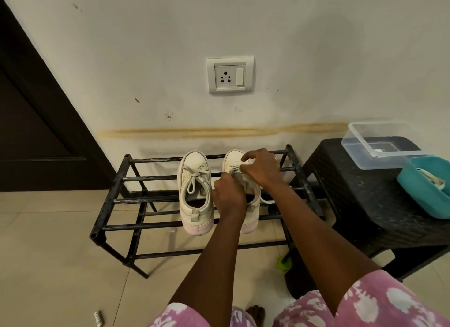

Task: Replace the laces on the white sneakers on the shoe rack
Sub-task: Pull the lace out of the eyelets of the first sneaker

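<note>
Two white sneakers stand side by side on the top bars of a black metal shoe rack (117,200), toes toward the wall. The left sneaker (196,192) has its white lace tied in a bow. Both my hands are over the right sneaker (252,212). My left hand (227,195) curls around the inner side of its upper, near the lace. My right hand (261,168) pinches the lace (235,168) by the front eyelets. A loose lace end (267,201) hangs off the shoe's right side. My hands hide most of this shoe.
A black plastic stool (360,200) stands right of the rack, carrying a clear plastic box (379,144) and a teal tub (423,192) with pale material inside. A dark door is at the left. A green object (283,262) lies on the tiled floor under the rack.
</note>
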The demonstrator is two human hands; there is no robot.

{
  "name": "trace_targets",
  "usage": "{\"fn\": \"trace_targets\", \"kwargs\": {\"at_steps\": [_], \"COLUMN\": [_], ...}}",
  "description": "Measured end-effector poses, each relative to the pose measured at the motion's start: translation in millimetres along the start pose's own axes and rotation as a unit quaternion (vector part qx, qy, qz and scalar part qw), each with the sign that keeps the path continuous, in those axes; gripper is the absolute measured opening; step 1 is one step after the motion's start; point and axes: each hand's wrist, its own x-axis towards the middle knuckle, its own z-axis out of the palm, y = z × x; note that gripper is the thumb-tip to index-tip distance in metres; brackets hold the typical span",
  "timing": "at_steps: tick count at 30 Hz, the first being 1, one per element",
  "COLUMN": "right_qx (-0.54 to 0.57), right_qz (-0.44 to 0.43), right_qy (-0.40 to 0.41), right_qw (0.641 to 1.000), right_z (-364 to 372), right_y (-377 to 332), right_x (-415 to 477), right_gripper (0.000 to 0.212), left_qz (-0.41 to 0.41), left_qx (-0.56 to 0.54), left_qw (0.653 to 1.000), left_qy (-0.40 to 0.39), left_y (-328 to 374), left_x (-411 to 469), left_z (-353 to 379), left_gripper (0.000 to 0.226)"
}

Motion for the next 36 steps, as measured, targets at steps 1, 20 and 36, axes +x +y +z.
{"fn": "trace_targets", "kwargs": {"at_steps": [1,20,36], "right_qx": [-0.038,-0.085,0.024], "right_qz": [-0.009,0.057,0.188], "right_qy": [-0.030,0.101,0.193], "right_qw": [0.999,0.990,0.963], "right_z": [4,-17,-24], "right_y": [-4,6,23], "right_x": [0,-5,-8], "right_gripper": [0.029,0.026,0.034], "left_qz": [0.002,0.000,-0.010], "left_qx": [-0.001,0.004,0.005], "left_qw": [1.000,1.000,1.000], "left_qy": [-0.002,0.014,0.004], "left_y": [-1,1,2], "left_x": [0,0,-1], "left_z": [0,2,0], "left_gripper": [0.029,0.031,0.032]}}
